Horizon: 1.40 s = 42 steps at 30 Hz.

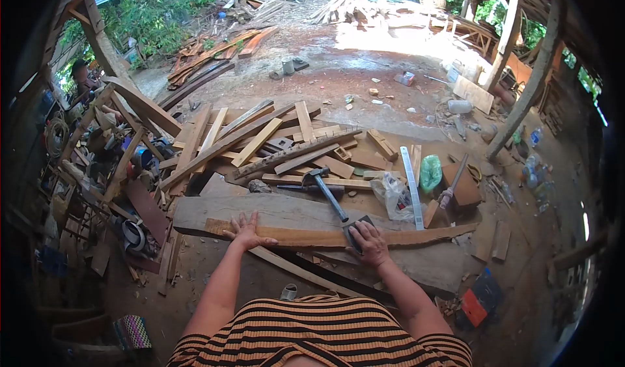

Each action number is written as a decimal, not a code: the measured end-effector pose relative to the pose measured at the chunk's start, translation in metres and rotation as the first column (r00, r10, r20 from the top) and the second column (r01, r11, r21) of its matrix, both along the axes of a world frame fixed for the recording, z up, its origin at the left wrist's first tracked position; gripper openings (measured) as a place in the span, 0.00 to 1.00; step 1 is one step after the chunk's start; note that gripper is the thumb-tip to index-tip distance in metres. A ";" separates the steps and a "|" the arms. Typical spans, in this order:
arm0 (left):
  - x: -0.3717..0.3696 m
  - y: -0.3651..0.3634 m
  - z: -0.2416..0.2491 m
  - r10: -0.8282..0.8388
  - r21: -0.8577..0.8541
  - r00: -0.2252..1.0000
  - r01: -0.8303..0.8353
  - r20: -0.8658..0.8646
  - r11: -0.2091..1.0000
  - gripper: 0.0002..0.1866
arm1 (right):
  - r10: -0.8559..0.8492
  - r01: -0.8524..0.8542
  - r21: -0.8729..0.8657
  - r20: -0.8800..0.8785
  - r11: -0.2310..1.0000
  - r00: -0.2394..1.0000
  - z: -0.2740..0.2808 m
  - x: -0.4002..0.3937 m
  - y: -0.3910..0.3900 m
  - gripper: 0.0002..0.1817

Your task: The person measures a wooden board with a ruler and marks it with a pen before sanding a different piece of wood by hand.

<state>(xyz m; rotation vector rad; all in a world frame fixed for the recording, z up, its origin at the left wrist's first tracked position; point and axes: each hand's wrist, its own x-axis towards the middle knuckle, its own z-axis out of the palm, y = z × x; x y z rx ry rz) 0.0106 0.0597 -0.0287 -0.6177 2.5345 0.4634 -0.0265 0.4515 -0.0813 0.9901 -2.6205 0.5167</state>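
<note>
A long wooden strip (299, 237) with a wavy edge lies along a thick grey plank (215, 209) in front of me. My left hand (246, 232) rests flat on the strip near its left end, fingers spread, holding nothing. Toward the strip's right part, my right hand (370, 243) is closed over a dark, flat piece of sandpaper (353, 235) and presses it against the wood. Its underside is hidden. Just beyond that hand is a hammer (331, 196), its handle end close to the sandpaper and its head pointing away from me.
Beyond the plank lie several loose boards (267, 139), a metal ruler (411, 188), a clear plastic bag (392, 194) and a green bag (430, 173). Clutter is piled at the left. Wooden posts (514, 35) stand at the right. A person (81, 74) is at the far left.
</note>
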 end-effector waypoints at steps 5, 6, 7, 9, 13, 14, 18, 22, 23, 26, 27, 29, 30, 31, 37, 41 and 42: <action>0.007 0.002 -0.008 -0.056 -0.019 0.997 0.055 -0.057 0.998 0.70 | -0.047 0.047 -0.012 0.012 0.999 0.999 0.000 0.000 0.002 0.33; 0.010 0.005 -0.012 -0.125 -0.033 0.986 0.122 -0.112 0.992 0.68 | -0.027 0.027 -0.020 0.016 0.999 1.000 0.000 -0.001 0.003 0.33; 0.013 0.007 -0.016 -0.195 -0.046 0.968 0.190 -0.160 0.981 0.66 | -0.008 0.009 -0.028 0.026 1.000 1.000 -0.002 0.000 0.004 0.33; 0.016 0.036 -0.013 -0.316 -0.033 0.930 0.315 -0.189 0.948 0.61 | -0.057 0.059 -0.028 0.052 0.998 0.997 -0.005 0.000 0.004 0.33; 0.015 0.084 -0.022 -0.468 -0.035 0.833 0.480 -0.294 0.877 0.50 | -0.041 0.042 -0.028 0.033 0.999 0.999 -0.006 0.004 0.005 0.32; 0.013 0.087 -0.026 -0.465 -0.070 0.830 0.468 -0.308 0.881 0.46 | -0.020 0.022 -0.039 0.049 0.999 0.999 -0.005 0.002 0.005 0.31; 0.014 0.088 -0.034 -0.475 -0.110 0.804 0.469 -0.356 0.876 0.38 | -0.039 0.039 -0.018 0.008 0.999 0.999 -0.010 0.002 0.005 0.31; 0.016 0.086 -0.034 -0.475 -0.126 0.794 0.464 -0.379 0.877 0.36 | -0.038 0.039 -0.055 0.010 0.998 0.999 -0.011 0.004 0.004 0.31; 0.016 0.086 -0.035 -0.485 -0.123 0.791 0.476 -0.373 0.871 0.36 | -0.050 0.051 -0.054 0.017 0.997 0.999 -0.010 0.005 0.004 0.31; 0.016 0.082 -0.039 -0.467 -0.110 0.777 0.467 -0.423 0.877 0.36 | -0.078 0.078 -0.034 0.024 0.996 0.997 -0.008 0.011 0.000 0.32; 0.017 0.078 -0.039 -0.476 -0.109 0.775 0.477 -0.417 0.872 0.36 | -0.088 0.089 -0.036 0.030 0.995 0.996 -0.010 0.017 -0.003 0.32; 0.017 0.073 -0.035 -0.519 -0.103 0.757 0.525 -0.397 0.845 0.36 | -0.150 0.151 -0.012 0.089 0.988 0.985 -0.012 0.029 -0.009 0.32; 0.017 0.072 -0.032 -0.538 -0.106 0.750 0.543 -0.385 0.833 0.36 | -0.158 0.160 -0.011 0.095 0.987 0.983 -0.012 0.032 -0.010 0.32; 0.019 0.072 -0.031 -0.544 -0.102 0.749 0.550 -0.378 0.829 0.36 | -0.174 0.175 -0.023 0.048 0.984 0.984 -0.011 0.038 -0.011 0.31; 0.015 0.089 -0.017 -0.574 -0.117 0.751 0.570 -0.327 0.813 0.41 | -0.216 0.213 -0.081 -0.028 0.974 0.976 -0.008 0.044 -0.018 0.27; 0.001 0.127 -0.015 -0.608 -0.136 0.759 0.594 -0.233 0.793 0.49 | -0.185 0.184 -0.078 -0.004 0.980 0.983 -0.017 0.050 -0.012 0.23; -0.001 0.130 -0.012 -0.612 -0.141 0.770 0.596 -0.178 0.791 0.49 | -0.158 0.162 -0.062 0.065 0.985 0.985 -0.013 0.055 -0.002 0.24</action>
